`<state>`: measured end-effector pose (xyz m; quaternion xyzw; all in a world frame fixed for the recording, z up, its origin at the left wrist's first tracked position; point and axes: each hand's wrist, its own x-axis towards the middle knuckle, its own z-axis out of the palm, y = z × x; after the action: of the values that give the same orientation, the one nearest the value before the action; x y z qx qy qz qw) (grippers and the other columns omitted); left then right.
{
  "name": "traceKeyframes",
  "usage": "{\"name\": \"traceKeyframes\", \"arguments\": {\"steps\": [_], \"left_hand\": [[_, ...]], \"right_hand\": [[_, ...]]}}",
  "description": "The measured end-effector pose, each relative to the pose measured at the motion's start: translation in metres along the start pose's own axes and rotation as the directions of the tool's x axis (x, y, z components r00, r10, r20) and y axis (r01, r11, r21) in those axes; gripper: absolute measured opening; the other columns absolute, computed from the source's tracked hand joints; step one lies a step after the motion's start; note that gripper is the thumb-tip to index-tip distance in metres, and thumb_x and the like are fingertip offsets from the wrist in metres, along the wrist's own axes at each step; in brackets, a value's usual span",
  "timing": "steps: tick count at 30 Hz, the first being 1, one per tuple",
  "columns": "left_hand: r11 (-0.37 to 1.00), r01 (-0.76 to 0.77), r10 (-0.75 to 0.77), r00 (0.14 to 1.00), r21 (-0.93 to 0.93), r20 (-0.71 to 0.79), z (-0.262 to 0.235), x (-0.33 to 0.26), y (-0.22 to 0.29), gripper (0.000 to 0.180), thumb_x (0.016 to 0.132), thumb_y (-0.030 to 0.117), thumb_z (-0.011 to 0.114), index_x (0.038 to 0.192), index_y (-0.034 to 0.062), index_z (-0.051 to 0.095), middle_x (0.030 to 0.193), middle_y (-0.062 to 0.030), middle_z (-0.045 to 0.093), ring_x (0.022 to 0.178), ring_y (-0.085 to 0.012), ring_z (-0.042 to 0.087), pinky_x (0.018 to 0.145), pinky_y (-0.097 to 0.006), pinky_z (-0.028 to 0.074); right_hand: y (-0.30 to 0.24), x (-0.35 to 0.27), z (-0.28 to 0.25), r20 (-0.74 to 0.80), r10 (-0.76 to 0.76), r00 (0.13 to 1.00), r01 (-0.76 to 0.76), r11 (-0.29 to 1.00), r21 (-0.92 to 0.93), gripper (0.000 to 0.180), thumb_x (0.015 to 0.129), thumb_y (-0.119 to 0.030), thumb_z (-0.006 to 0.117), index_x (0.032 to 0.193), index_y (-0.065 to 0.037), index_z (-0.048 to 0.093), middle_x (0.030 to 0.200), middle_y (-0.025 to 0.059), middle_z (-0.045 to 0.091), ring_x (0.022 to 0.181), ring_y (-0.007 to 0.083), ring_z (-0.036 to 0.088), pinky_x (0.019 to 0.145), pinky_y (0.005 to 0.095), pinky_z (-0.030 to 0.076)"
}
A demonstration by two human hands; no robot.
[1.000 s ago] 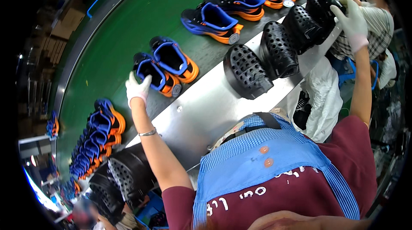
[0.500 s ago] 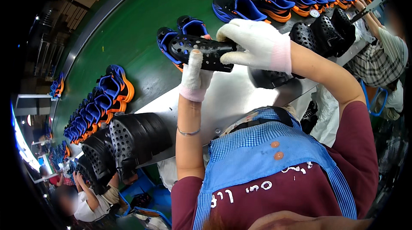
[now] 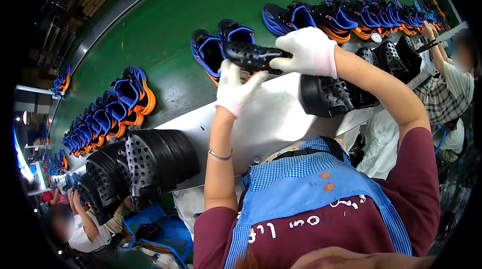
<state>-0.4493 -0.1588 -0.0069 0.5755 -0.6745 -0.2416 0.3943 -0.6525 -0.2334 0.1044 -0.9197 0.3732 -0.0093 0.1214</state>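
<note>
One black holed mould (image 3: 246, 56), seen over a blue-lined shoe pair (image 3: 207, 50); right grip (image 3: 309, 53) was clamped on its end, left grip (image 3: 234, 88) spread beside it. Level handling seemed best.

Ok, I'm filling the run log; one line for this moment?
right hand: holds black perforated form | left hand: open, by shoe pair

The black shell (image 3: 248, 56) looks like glossy plastic.

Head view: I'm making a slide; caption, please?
Gloved right hand grips a perforated black piece by two sneakers.
</note>
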Motion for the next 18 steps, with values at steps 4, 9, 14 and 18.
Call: {"name": "traceKeyframes", "arguments": {"steps": [4, 9, 14, 18], "left_hand": [[0.976, 0.104, -0.113, 0.993, 0.189, 0.034, 0.038, 0.01, -0.015, 0.036, 0.081, 0.02, 0.07, 0.112, 0.005, 0.062, 0.112, -0.0177, 0.057, 0.098, -0.0382, 0.058, 0.084, -0.046, 0.05], [0.955, 0.133, -0.133, 0.991, 0.263, -0.02, 0.058, 0.023, -0.015, 0.026, 0.086, 0.02, 0.065, 0.109, 0.0085, 0.064, 0.107, -0.0158, 0.061, 0.097, -0.0373, 0.06, 0.083, -0.045, 0.05], [0.939, 0.183, -0.218, 0.972, 0.293, 0.091, 0.055, 0.033, -0.006, 0.026, 0.087, 0.028, 0.064, 0.102, 0.0069, 0.065, 0.109, -0.0137, 0.06, 0.096, -0.0356, 0.062, 0.082, -0.046, 0.052], [0.926, 0.198, -0.281, 0.931, 0.322, 0.233, 0.052, 0.042, -0.026, 0.037, 0.086, 0.036, 0.063, 0.107, 0.0067, 0.067, 0.11, -0.0177, 0.065, 0.099, -0.0364, 0.062, 0.083, -0.043, 0.05]], "right_hand": [[0.018, 0.024, -0.006, 0.125, 0.044, 0.991, -0.045, 0.999, 0.0, 0.046, 0.079, -0.044, 0.062, 0.071, 0.001, 0.065, 0.063, 0.021, 0.06, 0.063, 0.0365, 0.063, 0.063, 0.0423, 0.052], [0.027, 0.08, -0.012, 0.295, 0.046, 0.954, -0.026, 0.997, -0.072, 0.046, 0.079, -0.044, 0.06, 0.076, 0.001, 0.069, 0.07, 0.0224, 0.064, 0.068, 0.0368, 0.065, 0.067, 0.0414, 0.053], [0.018, 0.118, 0.014, 0.274, 0.121, 0.954, -0.084, 0.986, -0.142, 0.041, 0.077, -0.039, 0.058, 0.078, 0.0, 0.072, 0.076, 0.0222, 0.067, 0.073, 0.0373, 0.066, 0.072, 0.0432, 0.054], [0.004, 0.116, 0.059, 0.247, 0.095, 0.964, -0.047, 0.98, -0.191, 0.038, 0.085, -0.037, 0.058, 0.08, -0.002, 0.073, 0.081, 0.0202, 0.069, 0.079, 0.0364, 0.068, 0.074, 0.0442, 0.055]]}}
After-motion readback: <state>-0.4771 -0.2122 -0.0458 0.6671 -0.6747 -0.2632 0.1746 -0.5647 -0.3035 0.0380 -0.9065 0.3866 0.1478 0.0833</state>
